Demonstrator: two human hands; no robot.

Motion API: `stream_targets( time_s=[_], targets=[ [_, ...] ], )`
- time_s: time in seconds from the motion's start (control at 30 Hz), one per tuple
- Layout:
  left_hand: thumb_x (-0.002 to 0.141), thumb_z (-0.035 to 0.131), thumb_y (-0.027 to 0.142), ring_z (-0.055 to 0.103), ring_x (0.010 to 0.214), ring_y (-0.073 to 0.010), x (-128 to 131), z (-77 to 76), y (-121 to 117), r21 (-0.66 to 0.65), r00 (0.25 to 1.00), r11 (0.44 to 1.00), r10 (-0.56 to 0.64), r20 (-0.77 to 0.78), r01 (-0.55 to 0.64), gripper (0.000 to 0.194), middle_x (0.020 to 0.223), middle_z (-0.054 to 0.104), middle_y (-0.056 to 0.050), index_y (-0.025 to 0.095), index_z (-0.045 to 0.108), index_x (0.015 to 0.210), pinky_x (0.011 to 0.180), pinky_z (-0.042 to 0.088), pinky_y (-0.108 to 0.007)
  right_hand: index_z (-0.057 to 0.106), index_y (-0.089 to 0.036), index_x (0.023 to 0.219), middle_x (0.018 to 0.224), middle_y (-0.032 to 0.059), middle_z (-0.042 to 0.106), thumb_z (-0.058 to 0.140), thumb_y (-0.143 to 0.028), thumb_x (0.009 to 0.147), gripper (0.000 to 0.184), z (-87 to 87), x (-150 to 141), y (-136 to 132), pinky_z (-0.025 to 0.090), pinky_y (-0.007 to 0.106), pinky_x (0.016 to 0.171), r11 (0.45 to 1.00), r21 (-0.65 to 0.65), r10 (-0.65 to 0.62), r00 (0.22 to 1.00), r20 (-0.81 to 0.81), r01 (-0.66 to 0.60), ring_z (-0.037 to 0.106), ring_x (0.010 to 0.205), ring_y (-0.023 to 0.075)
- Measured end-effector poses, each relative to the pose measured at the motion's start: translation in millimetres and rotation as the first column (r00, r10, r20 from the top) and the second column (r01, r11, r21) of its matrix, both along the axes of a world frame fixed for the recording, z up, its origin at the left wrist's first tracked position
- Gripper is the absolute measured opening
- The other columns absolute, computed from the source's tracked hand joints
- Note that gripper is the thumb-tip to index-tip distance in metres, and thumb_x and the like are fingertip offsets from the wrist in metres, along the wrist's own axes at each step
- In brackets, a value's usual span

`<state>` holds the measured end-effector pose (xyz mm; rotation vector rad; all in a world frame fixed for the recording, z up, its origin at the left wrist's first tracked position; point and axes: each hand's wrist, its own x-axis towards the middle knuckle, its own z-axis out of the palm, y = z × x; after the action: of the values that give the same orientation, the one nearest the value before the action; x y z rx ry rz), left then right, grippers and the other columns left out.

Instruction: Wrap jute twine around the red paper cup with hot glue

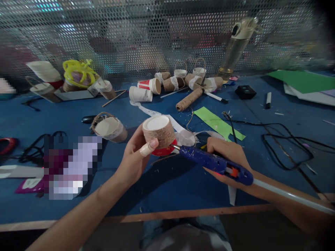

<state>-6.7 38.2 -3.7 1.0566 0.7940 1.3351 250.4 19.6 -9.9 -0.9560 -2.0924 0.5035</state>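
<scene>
My left hand (138, 153), with tape round its thumb, grips a paper cup (158, 130) wrapped in brown twine. The cup is bottom up, its white base on top and a bare red part showing at the lower end. In my right hand (230, 153) is a blue hot glue gun (204, 159), fingers wrapped round its handle. Its metal nozzle touches or nearly touches the lower edge of the twine. A long glue stick (293, 196) sticks out of the gun's back. Beyond the cup lies white lace ribbon (180, 127).
A twine-wrapped cup with a handle (110, 129) stands to the left. Several more cups (174, 83) and a twine roll (190, 99) lie behind. Green paper (218, 122), a black cable (282, 127) and a tall bottle (235, 52) are at the right. Perforated metal (157, 35) backs the table.
</scene>
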Motion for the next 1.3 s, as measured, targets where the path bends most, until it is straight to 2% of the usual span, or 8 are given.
stream_targets(
  time_s=[0.23, 0.3, 0.47, 0.6, 0.73, 0.93, 1.07, 1.3],
  targets=[
    [0.08, 0.08, 0.034, 0.065, 0.124, -0.0344, 1.8, 7.9, -4.7, -0.139, 0.999, 0.99, 0.038, 0.008, -0.037, 0.039, 0.124, 0.075, -0.008, 0.025, 0.076, 0.118, 0.104, 0.055, -0.044, 0.035, -0.025, 0.075, 0.067, -0.0061, 0.04, 0.063, -0.008, 0.075, 0.033, 1.5, -0.9, 1.5, 0.03, 0.027, 0.055, 0.997, -0.015, -0.078, 0.997, 0.013, 0.078, 0.037, 0.056, 0.011],
    [0.079, 0.081, 0.034, 0.066, 0.122, -0.0344, 2.5, 6.6, -4.4, -0.126, 1.0, 0.992, 0.028, 0.013, -0.027, 0.043, 0.125, 0.075, -0.008, 0.025, 0.075, 0.12, 0.101, 0.056, -0.045, 0.035, -0.025, 0.076, 0.068, -0.0059, 0.04, 0.063, -0.008, 0.075, 0.033, 2.4, -1.8, -0.3, 0.031, 0.027, 0.055, 0.997, -0.036, -0.068, 0.998, 0.018, 0.068, 0.037, 0.057, 0.0117],
    [0.08, 0.083, 0.037, 0.063, 0.128, -0.0353, 3.5, 0.7, -1.6, -0.099, 1.0, 0.995, 0.0, 0.006, 0.0, 0.051, 0.13, 0.073, -0.011, 0.025, 0.07, 0.128, 0.108, 0.051, -0.048, 0.037, -0.025, 0.078, 0.069, -0.0057, 0.042, 0.064, -0.011, 0.076, 0.03, 2.0, -2.6, -3.0, 0.031, 0.028, 0.057, 0.999, -0.042, -0.029, 0.999, 0.034, 0.03, 0.039, 0.056, 0.0122],
    [0.08, 0.083, 0.038, 0.061, 0.131, -0.0367, 2.8, 0.7, -0.5, -0.083, 1.0, 0.996, 0.011, 0.027, -0.009, 0.048, 0.13, 0.073, -0.011, 0.024, 0.073, 0.124, 0.111, 0.049, -0.05, 0.036, -0.025, 0.077, 0.068, -0.0064, 0.04, 0.066, -0.011, 0.073, 0.032, 1.4, -0.6, -0.2, 0.029, 0.026, 0.055, 0.999, -0.028, -0.041, 0.999, 0.016, 0.041, 0.038, 0.056, 0.011],
    [0.081, 0.081, 0.036, 0.061, 0.13, -0.0364, 2.0, 3.7, -1.3, -0.105, 0.998, 0.994, 0.043, 0.038, -0.039, 0.041, 0.123, 0.075, -0.008, 0.024, 0.075, 0.12, 0.109, 0.052, -0.048, 0.037, -0.024, 0.074, 0.066, -0.0066, 0.04, 0.064, -0.01, 0.074, 0.031, 2.6, 1.0, 1.0, 0.029, 0.026, 0.054, 0.997, -0.029, -0.069, 0.998, 0.014, 0.07, 0.036, 0.055, 0.0104],
    [0.086, 0.076, 0.04, 0.057, 0.135, -0.0382, 0.9, 3.0, -2.1, -0.108, 0.999, 0.994, 0.029, 0.033, -0.025, 0.033, 0.127, 0.074, -0.008, 0.027, 0.078, 0.117, 0.106, 0.055, -0.05, 0.035, -0.024, 0.074, 0.066, -0.0065, 0.038, 0.063, -0.008, 0.074, 0.033, 5.4, -1.9, -3.1, 0.028, 0.027, 0.055, 0.993, -0.074, -0.095, 0.995, 0.016, 0.096, 0.034, 0.056, 0.0107],
    [0.087, 0.075, 0.039, 0.06, 0.132, -0.0364, 1.0, 0.1, -1.8, -0.092, 0.998, 0.996, 0.026, 0.05, -0.021, 0.032, 0.121, 0.076, -0.008, 0.026, 0.077, 0.116, 0.109, 0.053, -0.049, 0.034, -0.025, 0.076, 0.068, -0.0066, 0.037, 0.063, -0.006, 0.074, 0.034, 5.6, -3.1, -4.1, 0.029, 0.027, 0.056, 0.998, -0.049, -0.048, 0.999, 0.01, 0.048, 0.034, 0.056, 0.0109],
    [0.089, 0.073, 0.042, 0.06, 0.133, -0.0366, 0.1, 0.1, -0.3, -0.106, 0.998, 0.994, 0.031, 0.048, -0.026, 0.03, 0.12, 0.077, -0.006, 0.029, 0.079, 0.115, 0.107, 0.055, -0.05, 0.034, -0.024, 0.072, 0.063, -0.0064, 0.038, 0.064, -0.012, 0.076, 0.033, 4.4, -1.4, 1.5, 0.026, 0.027, 0.051, 0.997, -0.006, -0.082, 0.997, -0.009, 0.082, 0.034, 0.053, 0.0103]
  ],
)
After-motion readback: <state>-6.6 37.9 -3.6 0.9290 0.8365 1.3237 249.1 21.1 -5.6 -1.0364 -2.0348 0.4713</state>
